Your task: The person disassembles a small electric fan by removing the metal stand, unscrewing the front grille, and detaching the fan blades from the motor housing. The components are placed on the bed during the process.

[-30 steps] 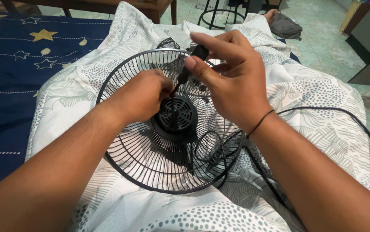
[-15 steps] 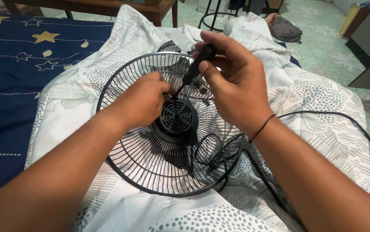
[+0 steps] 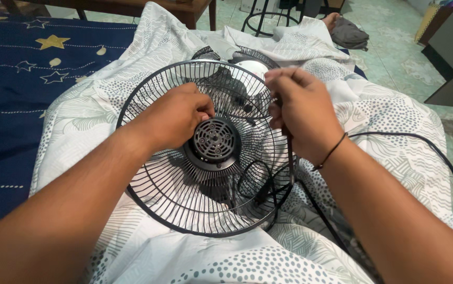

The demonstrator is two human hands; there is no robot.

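Our left hand pinches something hidden beside the fan hub; our right hand grips the screwdriver, shaft downward; next we reseat its tip carefully.

The fan grille lies on the sheet, cord to its right.

Lighting even, moderately bright, soft indoor. Faint shadows under the fan grille on the white sheet. Mild sheen on the green floor tiles. Forearms near the lower corners stretched by wide-angle lens. Right hand slightly motion-blurred; the rest sharp.
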